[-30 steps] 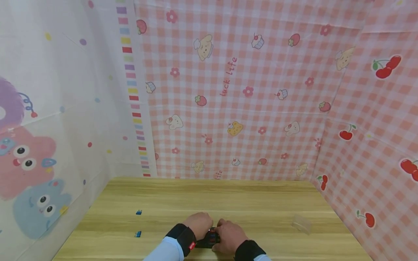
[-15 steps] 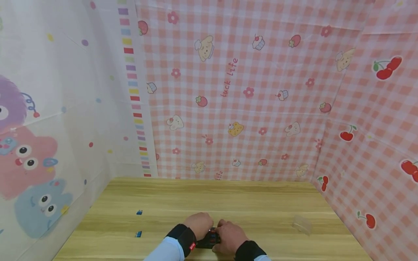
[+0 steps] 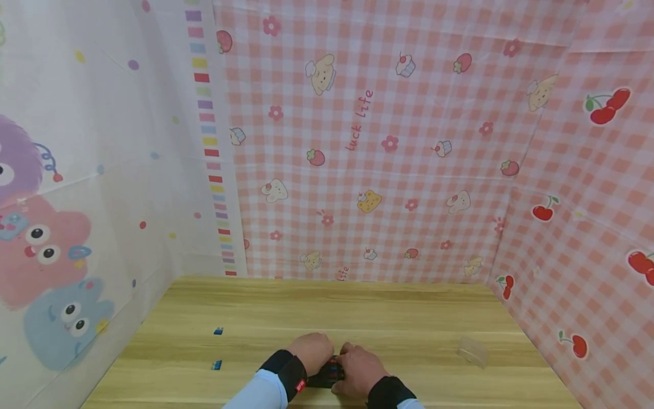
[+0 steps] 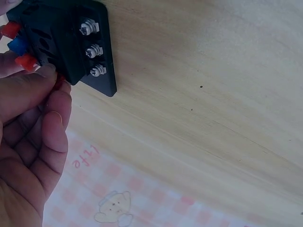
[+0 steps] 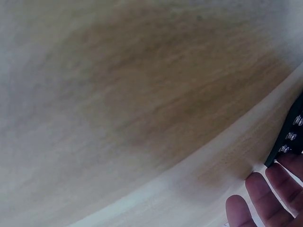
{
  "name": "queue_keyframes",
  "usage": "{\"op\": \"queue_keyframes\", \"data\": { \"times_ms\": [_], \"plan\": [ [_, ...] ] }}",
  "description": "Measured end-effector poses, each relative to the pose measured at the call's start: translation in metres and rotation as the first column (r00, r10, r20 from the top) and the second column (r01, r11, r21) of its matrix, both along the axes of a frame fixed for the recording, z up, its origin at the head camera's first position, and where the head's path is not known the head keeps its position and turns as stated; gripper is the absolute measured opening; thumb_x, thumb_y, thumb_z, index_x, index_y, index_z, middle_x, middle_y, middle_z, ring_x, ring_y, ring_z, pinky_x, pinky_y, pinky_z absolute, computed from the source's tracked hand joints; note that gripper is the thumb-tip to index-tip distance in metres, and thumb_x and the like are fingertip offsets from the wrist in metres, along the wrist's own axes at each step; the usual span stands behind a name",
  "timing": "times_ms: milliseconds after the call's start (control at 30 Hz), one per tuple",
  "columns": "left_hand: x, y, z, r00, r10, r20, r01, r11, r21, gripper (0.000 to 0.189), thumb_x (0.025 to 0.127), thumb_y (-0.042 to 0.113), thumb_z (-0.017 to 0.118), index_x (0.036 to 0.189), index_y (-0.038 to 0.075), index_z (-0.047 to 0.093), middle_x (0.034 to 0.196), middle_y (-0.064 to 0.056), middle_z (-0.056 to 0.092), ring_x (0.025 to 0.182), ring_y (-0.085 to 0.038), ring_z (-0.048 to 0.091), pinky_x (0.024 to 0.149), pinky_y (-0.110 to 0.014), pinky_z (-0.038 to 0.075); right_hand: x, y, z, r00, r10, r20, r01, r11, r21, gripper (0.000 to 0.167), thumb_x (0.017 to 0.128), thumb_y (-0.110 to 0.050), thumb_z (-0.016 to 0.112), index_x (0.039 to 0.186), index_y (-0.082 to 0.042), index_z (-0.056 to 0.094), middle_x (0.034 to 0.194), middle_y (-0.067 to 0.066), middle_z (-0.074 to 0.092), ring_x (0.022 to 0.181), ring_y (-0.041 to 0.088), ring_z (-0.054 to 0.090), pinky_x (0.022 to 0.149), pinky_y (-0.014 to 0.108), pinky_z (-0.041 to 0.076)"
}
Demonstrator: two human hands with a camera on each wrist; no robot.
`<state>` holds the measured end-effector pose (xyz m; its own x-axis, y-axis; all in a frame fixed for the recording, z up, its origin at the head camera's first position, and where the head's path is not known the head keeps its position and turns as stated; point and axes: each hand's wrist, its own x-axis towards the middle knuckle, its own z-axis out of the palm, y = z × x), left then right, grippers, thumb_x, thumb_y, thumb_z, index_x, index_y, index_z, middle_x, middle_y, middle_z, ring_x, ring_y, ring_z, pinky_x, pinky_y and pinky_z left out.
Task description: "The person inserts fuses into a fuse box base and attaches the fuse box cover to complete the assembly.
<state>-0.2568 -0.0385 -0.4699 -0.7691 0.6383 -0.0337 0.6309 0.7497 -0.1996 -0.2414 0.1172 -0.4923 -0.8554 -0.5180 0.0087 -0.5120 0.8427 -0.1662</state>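
Observation:
A black fuse block [image 3: 323,379] lies on the table between both hands. In the left wrist view, the block [image 4: 57,38] shows a row of silver screws [image 4: 93,50], with red fuses [image 4: 26,62] and a blue fuse [image 4: 18,45] standing in its slots. My left hand [image 3: 310,353] pinches a red blade fuse [image 4: 59,83] between thumb and index finger at the block's end; most of that fuse is hidden. My right hand [image 3: 361,372] grips the block from its right side. In the right wrist view, fingers of the right hand [image 5: 272,198] touch the block's edge [image 5: 279,146].
Two small blue fuses [image 3: 218,331] [image 3: 217,365] lie apart on the left of the wooden table [image 3: 388,307]. A clear plastic cover [image 3: 472,352] lies on the right. Patterned cloth walls [image 3: 368,170] stand at the back and both sides.
Both hands and the fuse block stay almost in place. Only a slight shift of the head view shows.

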Motion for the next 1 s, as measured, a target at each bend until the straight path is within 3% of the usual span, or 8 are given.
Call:
{"op": "queue_keyframes", "data": {
  "times_ms": [333,633,1000],
  "plan": [
    [-0.0048,-0.0015,-0.0012,0.999,0.002,0.037,-0.002,1.0,0.006,0.013,0.079,0.008,0.081,0.081,0.016,0.071,0.069,0.006,0.062,0.061,-0.005,0.051,0.064,-0.023,0.047,-0.003,0.0007,-0.0029,1.0,-0.007,0.019,0.007,1.0,0.008,0.038,0.073,-0.04,0.084,0.096,-0.011,0.075,0.097,-0.002,0.059,0.082,0.014,0.055,0.073,0.033,0.05],
    [-0.0059,-0.0024,-0.0052,0.999,-0.027,0.025,0.027,1.0,0.012,0.015,0.078,0.008,0.082,0.078,0.017,0.071,0.068,0.006,0.061,0.059,-0.005,0.05,0.061,-0.023,0.046,-0.0021,0.0012,-0.0026,1.0,0.007,0.008,-0.007,1.0,0.001,0.037,0.072,-0.04,0.085,0.093,-0.011,0.074,0.094,-0.003,0.058,0.079,0.014,0.054,0.071,0.031,0.049],
    [-0.0013,-0.0024,0.0006,0.999,-0.006,0.038,0.005,1.0,0.023,0.014,0.078,0.008,0.082,0.078,0.016,0.07,0.067,0.006,0.06,0.059,-0.006,0.048,0.061,-0.023,0.046,-0.0026,0.0008,-0.0048,1.0,-0.003,0.01,0.003,1.0,0.004,0.038,0.072,-0.041,0.085,0.095,-0.012,0.074,0.096,-0.003,0.058,0.08,0.014,0.054,0.072,0.032,0.049]
  ]
}}
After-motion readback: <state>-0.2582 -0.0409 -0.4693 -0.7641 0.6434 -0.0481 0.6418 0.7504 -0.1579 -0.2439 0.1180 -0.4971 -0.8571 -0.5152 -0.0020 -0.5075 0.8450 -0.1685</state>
